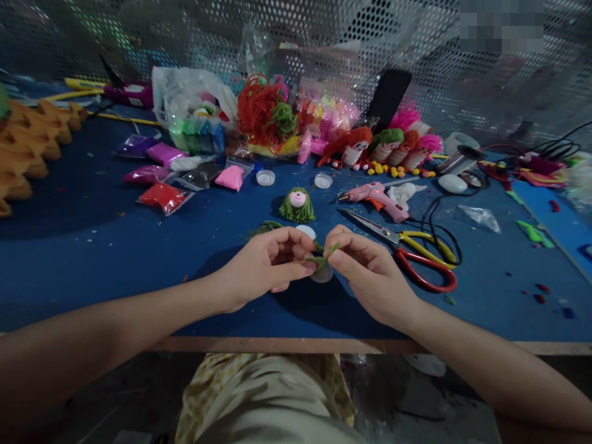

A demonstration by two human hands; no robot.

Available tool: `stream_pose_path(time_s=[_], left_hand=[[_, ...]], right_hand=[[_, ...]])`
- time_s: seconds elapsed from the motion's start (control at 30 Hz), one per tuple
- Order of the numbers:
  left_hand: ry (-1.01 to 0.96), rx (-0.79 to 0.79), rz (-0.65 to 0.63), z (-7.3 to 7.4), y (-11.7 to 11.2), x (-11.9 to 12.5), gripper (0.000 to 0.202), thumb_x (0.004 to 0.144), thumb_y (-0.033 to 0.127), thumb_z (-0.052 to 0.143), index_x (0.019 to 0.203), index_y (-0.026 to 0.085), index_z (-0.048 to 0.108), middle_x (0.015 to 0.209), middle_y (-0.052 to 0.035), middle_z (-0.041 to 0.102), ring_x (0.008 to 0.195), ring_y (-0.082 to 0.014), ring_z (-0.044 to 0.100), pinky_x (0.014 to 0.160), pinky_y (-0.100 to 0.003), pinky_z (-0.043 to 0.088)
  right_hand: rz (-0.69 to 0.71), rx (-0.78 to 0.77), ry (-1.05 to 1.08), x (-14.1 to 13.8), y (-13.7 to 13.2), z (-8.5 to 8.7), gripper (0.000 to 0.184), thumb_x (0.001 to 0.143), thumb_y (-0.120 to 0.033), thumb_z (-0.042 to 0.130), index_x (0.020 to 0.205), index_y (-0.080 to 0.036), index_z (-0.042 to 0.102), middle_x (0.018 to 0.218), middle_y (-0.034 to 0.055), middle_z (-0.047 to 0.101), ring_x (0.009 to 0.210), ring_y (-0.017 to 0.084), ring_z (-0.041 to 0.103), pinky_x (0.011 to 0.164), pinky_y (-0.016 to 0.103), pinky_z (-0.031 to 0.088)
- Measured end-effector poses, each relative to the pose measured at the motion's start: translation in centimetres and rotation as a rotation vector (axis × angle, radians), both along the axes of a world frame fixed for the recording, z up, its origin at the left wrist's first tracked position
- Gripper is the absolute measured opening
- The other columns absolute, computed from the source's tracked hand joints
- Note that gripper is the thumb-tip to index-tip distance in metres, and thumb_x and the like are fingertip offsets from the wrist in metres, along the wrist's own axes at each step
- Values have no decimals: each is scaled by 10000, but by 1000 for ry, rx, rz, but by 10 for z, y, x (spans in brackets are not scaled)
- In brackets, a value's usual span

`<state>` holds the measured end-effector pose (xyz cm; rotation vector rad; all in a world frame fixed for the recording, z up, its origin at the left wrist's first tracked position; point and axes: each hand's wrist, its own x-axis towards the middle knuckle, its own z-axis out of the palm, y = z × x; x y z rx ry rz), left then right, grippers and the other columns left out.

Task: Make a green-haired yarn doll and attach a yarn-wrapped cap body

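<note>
My left hand point(263, 266) and my right hand point(370, 274) meet above the blue table point(92, 246), both pinched on a thin strand of green yarn point(321, 258) stretched between them. A small white round cap point(322, 274) lies just under my fingers. A loose tuft of green yarn point(264, 229) lies behind my left hand. A small doll head with green yarn hair and a pink face point(296, 205) stands a little farther back.
Red-and-yellow scissors point(416, 256) and a pink glue gun point(377, 198) lie to the right, with black cables. Finished yarn dolls point(383, 148), yarn bundles point(266, 114), clay packets point(161, 197) and white caps point(265, 177) crowd the back. Orange shapes point(23, 148) sit far left.
</note>
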<state>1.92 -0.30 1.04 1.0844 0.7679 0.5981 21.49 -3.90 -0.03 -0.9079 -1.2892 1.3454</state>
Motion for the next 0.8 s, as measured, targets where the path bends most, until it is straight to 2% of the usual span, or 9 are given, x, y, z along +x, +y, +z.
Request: stream_pose_path(time_s=[0.17, 0.3, 0.43, 0.5, 0.57, 0.7, 0.8], left_hand=[[-27, 10, 43, 0, 2, 0, 245, 805, 191, 787, 981, 177, 618, 836, 35, 592, 618, -49, 492, 435, -141, 357], [-3, 82, 65, 0, 3, -3, 246, 805, 226, 808, 943, 167, 613, 819, 35, 602, 605, -43, 494, 447, -138, 379], [31, 113, 94, 0, 4, -4, 273, 763, 221, 845, 915, 160, 627, 794, 39, 609, 566, -34, 478, 436, -136, 382], [41, 116, 114, 0, 4, -4, 310, 744, 226, 863, 967, 165, 656, 813, 27, 638, 580, -47, 512, 418, -135, 391], [61, 111, 148, 0, 3, -4, 318, 760, 278, 862, 1003, 171, 688, 810, 19, 651, 563, -56, 521, 383, -140, 386], [107, 26, 95, 2, 0, -5, 296, 776, 417, 846, 848, 145, 753, 592, 43, 557, 408, -35, 407, 318, -156, 327], [75, -95, 55, 5, -3, -5, 331, 714, 447, 885, 777, 142, 773, 535, 44, 543, 373, -31, 395, 304, -155, 311]], right_hand=[[-71, -40, 100, 0, 1, 4, 158, 867, -365, 777, 828, -233, 699, 895, -7, 572, 734, 89, 520, 657, 226, 474], [10, -140, 197, -1, 1, 11, 138, 881, -334, 762, 848, -229, 678, 935, -10, 623, 610, 51, 532, 593, 223, 499], [28, -106, 182, -1, 2, 11, 143, 895, -335, 748, 853, -225, 666, 859, -5, 667, 626, 78, 604, 634, 246, 568], [9, -30, 138, 0, 1, 8, 105, 919, -312, 720, 874, -226, 680, 875, 3, 689, 663, 92, 646, 671, 263, 590], [-15, 113, 61, 2, 0, 6, 58, 953, -263, 669, 911, -231, 691, 918, 16, 705, 705, 106, 680, 697, 281, 600], [-79, 487, -214, 9, -1, 6, 150, 975, -145, 588, 999, -248, 695, 982, 45, 742, 833, 150, 734, 756, 314, 611], [-20, 702, -426, 14, 0, 8, 195, 960, -117, 583, 1053, -254, 685, 981, 67, 781, 913, 177, 754, 789, 324, 628]])
